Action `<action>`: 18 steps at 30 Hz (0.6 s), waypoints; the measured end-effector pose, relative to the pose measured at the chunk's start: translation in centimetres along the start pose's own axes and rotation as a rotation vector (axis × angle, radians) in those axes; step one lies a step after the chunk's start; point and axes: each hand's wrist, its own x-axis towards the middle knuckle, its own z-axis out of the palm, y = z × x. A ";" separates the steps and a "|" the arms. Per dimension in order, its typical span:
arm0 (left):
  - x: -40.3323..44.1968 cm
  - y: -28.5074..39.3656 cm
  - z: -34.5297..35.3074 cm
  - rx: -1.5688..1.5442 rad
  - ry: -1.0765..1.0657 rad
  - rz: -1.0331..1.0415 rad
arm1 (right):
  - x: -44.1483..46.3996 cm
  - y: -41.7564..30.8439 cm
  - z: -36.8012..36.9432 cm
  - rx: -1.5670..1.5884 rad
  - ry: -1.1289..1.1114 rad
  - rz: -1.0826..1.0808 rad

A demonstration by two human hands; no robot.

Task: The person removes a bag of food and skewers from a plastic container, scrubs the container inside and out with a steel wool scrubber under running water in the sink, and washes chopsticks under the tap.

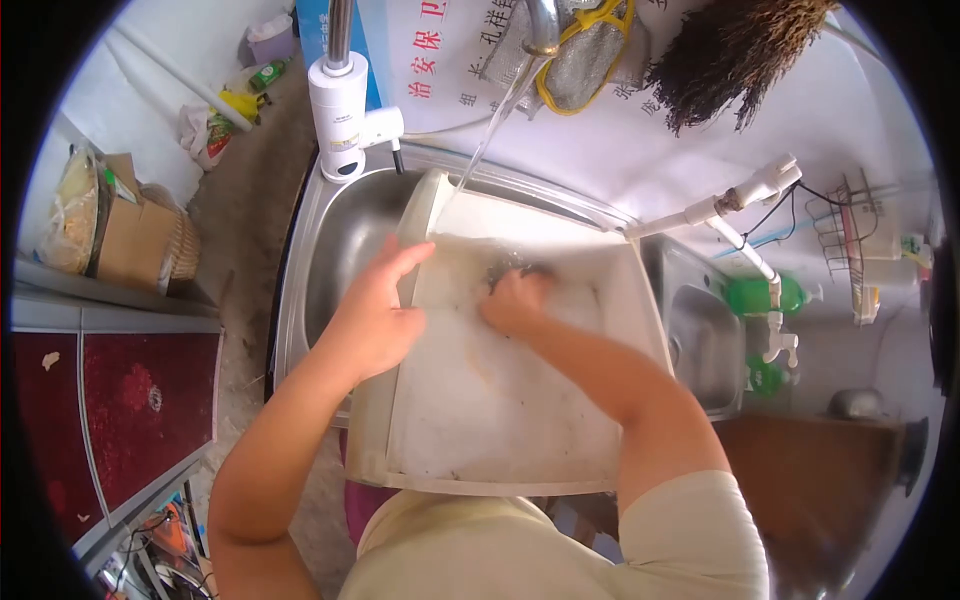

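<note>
One white rectangular plastic bin (500,420): centre of the frame, overlapping a stainless-steel sink basin (335,235).
Left hand (372,318): at the bin's left wall, thumb and forefinger apart.
Right hand (517,303): inside the bin, fingers bent down; cannot tell if clamped on the blurred dark thing (495,271) there.
Curved metal tap (543,28): top centre, water (492,138) running toward the bin's upper left corner.

bristly brush (728,60) at top; cardboard box (132,238) left; green bottles (755,296) right.
</note>
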 end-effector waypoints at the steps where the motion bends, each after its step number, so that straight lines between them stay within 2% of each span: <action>1: 0.0 0.2 0.0 0.006 -0.006 -0.015 | -1.1 -1.6 -1.1 -0.008 -0.027 -0.071; 4: 0.0 0.5 -0.1 0.013 -0.020 -0.033 | -2.3 -5.2 -1.3 0.080 -0.035 -0.386; 7: 0.0 0.3 -0.1 0.013 -0.021 -0.017 | -3.9 -5.4 -1.7 0.400 -0.001 -0.690; 10: 0.0 0.3 -0.1 0.000 -0.021 -0.007 | -8.5 -3.0 -3.1 0.532 -0.156 -0.946; 12: 0.1 0.0 0.0 -0.022 -0.013 0.028 | -12.0 -2.7 -0.3 0.670 0.031 -1.113; 13: 0.2 -0.1 0.0 -0.025 -0.007 0.040 | -13.5 -2.7 0.8 0.711 -0.018 -1.090; 16: 0.5 -1.3 0.1 0.013 0.065 0.089 | -14.2 -5.1 0.8 0.833 0.028 -0.956; 18: 0.9 -3.0 0.2 0.034 0.104 0.126 | -13.5 -5.9 0.1 0.741 0.107 -0.915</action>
